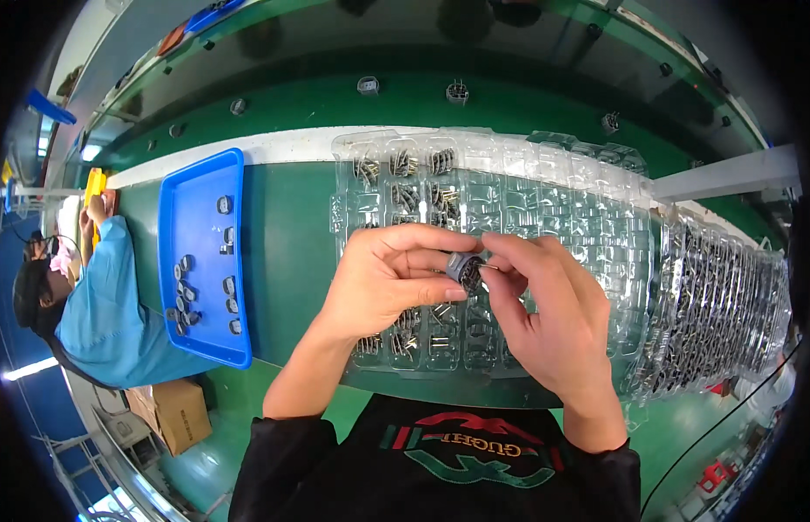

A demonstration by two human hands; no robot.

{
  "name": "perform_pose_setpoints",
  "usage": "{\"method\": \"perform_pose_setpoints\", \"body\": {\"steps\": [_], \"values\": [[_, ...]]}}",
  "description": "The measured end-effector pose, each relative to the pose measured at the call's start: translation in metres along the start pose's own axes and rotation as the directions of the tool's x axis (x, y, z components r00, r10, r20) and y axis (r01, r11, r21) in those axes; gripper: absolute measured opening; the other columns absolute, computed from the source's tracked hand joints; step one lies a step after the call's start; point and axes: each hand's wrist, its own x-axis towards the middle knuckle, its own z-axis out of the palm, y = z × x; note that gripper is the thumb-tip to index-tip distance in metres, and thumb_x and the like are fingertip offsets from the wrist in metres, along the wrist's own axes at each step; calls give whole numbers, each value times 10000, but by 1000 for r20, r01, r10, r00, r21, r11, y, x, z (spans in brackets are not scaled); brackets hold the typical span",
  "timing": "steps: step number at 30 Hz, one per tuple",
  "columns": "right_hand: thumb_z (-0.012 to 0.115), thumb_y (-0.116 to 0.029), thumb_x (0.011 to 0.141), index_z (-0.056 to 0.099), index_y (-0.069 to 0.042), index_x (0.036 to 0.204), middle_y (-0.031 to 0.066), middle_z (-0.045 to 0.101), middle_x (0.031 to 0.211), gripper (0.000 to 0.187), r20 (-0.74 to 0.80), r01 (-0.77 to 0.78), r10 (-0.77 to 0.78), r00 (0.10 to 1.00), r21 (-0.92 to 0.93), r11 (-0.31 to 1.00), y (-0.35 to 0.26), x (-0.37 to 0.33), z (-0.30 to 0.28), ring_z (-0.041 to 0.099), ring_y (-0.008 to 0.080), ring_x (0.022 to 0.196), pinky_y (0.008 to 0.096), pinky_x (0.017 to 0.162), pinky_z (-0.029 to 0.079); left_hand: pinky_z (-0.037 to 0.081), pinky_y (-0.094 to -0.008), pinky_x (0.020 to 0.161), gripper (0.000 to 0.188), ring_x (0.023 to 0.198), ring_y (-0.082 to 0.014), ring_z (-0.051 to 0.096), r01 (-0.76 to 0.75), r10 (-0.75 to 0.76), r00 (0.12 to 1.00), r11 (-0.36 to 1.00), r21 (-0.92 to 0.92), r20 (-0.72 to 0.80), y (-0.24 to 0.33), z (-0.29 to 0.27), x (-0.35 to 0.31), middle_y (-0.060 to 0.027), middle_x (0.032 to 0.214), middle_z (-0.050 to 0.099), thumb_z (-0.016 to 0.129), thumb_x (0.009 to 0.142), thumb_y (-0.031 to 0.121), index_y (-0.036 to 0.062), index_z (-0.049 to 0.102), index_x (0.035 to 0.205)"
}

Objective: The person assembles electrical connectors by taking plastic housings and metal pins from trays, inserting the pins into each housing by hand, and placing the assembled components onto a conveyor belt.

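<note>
Over the transparent plastic tray, my left hand grips a small grey round connector housing between thumb and fingers. Its dark, open face is turned to the right. Against that face, the fingertips of my right hand are pinched on what looks like a thin metal pin. Much of the pin is hidden by the fingers. Beneath my hands, the tray's left-hand pockets hold bunches of bent metal pins; many pockets further right look bare.
Left of me lies a blue tray with several grey housings. A stack of filled transparent trays stands at the right. Beyond a white rail, scattered housings sit on a green belt. A co-worker in blue works at far left.
</note>
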Motion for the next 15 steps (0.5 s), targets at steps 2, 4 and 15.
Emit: {"method": "perform_pose_setpoints", "body": {"steps": [2, 4, 15], "values": [[696, 83, 764, 631, -24, 1136, 99, 582, 785, 392, 18, -22, 23, 1000, -8, 1000, -1, -1, 1, 608, 256, 641, 362, 548, 499, 604, -342, 863, 407, 1022, -226, 685, -6, 6, 1000, 1000, 24, 13, -2, 0, 0, -201, 1163, 666, 699, 795, -164, -110, 611, 1189], [679, 91, 768, 608, -8, 1143, 102, 573, 783, 395, 10, 25, -24, 1000, -47, 999, 0, -2, 0, 603, 257, 646, 371, 554, 504, 608, -345, 860, 407, 1017, -230, 688, -14, 13, 1000, 999, 45, 29, -3, 0, 1, -203, 1149, 670, 699, 795, -164, -111, 610, 1188], [706, 92, 761, 603, -33, 1040, 95, 592, 784, 323, -102, 17, -28, 994, -109, 994, -8, 10, 7, 621, 229, 628, 330, 528, 489, 614, -338, 847, 380, 975, -250, 710, -100, 116, 992, 966, -239, 53, -20, -9, 7, -211, 1116, 677, 688, 776, -190, -83, 605, 1130]]}}
